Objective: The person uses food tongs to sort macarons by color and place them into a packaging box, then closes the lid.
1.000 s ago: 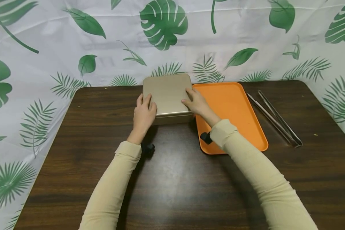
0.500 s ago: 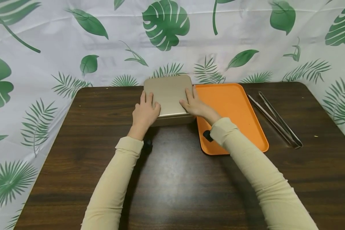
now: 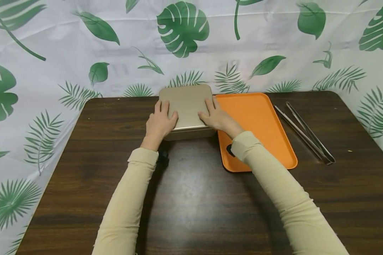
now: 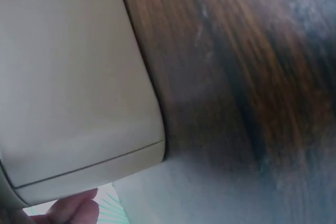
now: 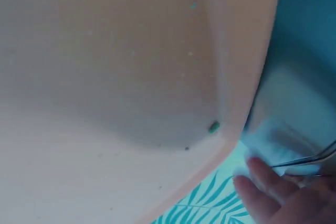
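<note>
A gold-beige metal tin box with its lid on stands at the back edge of the table. My left hand rests on its left edge, thumb on the lid, fingers pointing away. On the opposite side my right hand touches the lid's right edge, its thumb on the top and its fingers extended. In the left wrist view the tin box fills the left part, and fingertips show below it. The right wrist view has my fingers at the lower right, blurred.
An orange tray lies directly right of the tin, partly under my right forearm; small specks dot it in the right wrist view. Metal tongs lie right of the tray on the dark wooden table. A leaf-patterned cloth hangs behind.
Both hands have shifted slightly and settled further onto the lid; the left thumb has moved inward across it. The tin, tray and tongs have stayed in place.
</note>
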`<state>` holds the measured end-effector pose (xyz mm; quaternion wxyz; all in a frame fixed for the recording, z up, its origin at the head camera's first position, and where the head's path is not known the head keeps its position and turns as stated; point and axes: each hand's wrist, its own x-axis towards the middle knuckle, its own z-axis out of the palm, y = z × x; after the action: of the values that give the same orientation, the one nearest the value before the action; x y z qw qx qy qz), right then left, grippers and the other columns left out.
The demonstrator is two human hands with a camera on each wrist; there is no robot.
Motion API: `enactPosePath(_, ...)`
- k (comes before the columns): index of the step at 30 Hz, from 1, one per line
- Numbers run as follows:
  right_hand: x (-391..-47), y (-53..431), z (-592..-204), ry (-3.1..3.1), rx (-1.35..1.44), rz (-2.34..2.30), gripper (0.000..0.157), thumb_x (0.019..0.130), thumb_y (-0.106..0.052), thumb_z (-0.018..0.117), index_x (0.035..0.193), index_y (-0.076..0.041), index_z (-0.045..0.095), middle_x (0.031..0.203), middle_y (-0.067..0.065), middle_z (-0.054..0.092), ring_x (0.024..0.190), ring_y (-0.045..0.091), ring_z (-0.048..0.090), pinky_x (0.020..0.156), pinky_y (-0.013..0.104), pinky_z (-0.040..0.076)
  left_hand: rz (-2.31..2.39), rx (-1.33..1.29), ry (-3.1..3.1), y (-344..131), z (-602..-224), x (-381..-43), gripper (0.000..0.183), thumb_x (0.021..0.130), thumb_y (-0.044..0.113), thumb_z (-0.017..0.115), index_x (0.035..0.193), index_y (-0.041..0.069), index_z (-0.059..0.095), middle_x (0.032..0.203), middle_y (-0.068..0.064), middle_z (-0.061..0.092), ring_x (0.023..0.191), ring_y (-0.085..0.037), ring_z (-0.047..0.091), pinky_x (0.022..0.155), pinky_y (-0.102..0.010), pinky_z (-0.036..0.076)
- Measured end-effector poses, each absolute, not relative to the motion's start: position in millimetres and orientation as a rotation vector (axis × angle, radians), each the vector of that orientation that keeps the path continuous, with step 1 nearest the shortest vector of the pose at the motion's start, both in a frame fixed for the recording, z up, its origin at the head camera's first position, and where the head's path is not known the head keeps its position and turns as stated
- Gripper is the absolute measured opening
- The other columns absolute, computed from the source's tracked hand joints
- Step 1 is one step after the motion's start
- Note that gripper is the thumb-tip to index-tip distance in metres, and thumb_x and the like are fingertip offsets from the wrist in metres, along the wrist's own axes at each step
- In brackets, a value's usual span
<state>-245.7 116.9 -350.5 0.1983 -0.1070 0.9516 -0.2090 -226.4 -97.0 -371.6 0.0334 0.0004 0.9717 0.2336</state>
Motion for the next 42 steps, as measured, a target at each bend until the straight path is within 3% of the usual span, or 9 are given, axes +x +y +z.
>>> enactPosePath(5,-248.3,114.9,-356.1,2.735,-0.375,-0.463,0.075,0.100,-0.053,0.023,0.154,-0.011,-0.009,0.160,0.013,-0.020,0.148,0.040,0.003,0.121,0.053,0.015,0.697,-0.003,2.996,-97.3,-372.6,-227.2,0.063,0.098,0.048,0.027,0.154,0.022,0.020,0.163,-0.007,0.008,0.126,-0.050,0.042,0.096,-0.060,0.044)
enactPosePath(8,-250.5,113.5,-357.0,2.783,-0.426,-0.438,0.075,0.101,-0.050,0.025,0.154,-0.004,-0.004,0.160,0.016,-0.014,0.149,0.037,-0.004,0.123,0.051,0.006,0.677,-0.007,3.011,-97.3,-371.0,-227.8,0.064,0.097,0.048,0.028,0.154,0.021,0.021,0.163,-0.006,0.007,0.126,-0.050,0.042,0.096,-0.060,0.044)
enactPosePath(15,-251.5,114.0,-357.4,2.777,-0.412,-0.494,0.076,0.100,-0.050,0.027,0.154,-0.005,-0.002,0.161,0.013,-0.012,0.151,0.029,-0.004,0.124,0.048,0.004,0.625,-0.018,3.026,-96.0,-368.5,-229.2,0.066,0.096,0.050,0.029,0.154,0.020,0.021,0.163,-0.007,0.010,0.124,-0.050,0.045,0.093,-0.060,0.046)
enactPosePath(32,-249.9,116.5,-361.2,2.785,-0.419,-0.552,0.077,0.100,-0.050,0.029,0.154,-0.004,-0.002,0.161,0.015,-0.013,0.150,0.032,-0.002,0.123,0.050,0.007,0.608,-0.028,3.013,-94.7,-372.4,-231.0,0.067,0.096,0.053,0.026,0.155,0.021,0.016,0.163,-0.003,0.004,0.127,-0.048,0.043,0.093,-0.059,0.047)
enactPosePath(42,-249.1,116.3,-361.9,2.775,-0.426,-0.592,0.077,0.101,-0.050,0.029,0.153,-0.004,-0.003,0.160,0.014,-0.014,0.150,0.031,-0.004,0.123,0.050,0.008,0.702,-0.006,2.957,-97.3,-376.4,-231.1,0.068,0.097,0.051,0.025,0.156,0.021,0.009,0.163,-0.004,-0.003,0.134,-0.051,0.032,0.109,-0.060,0.033)
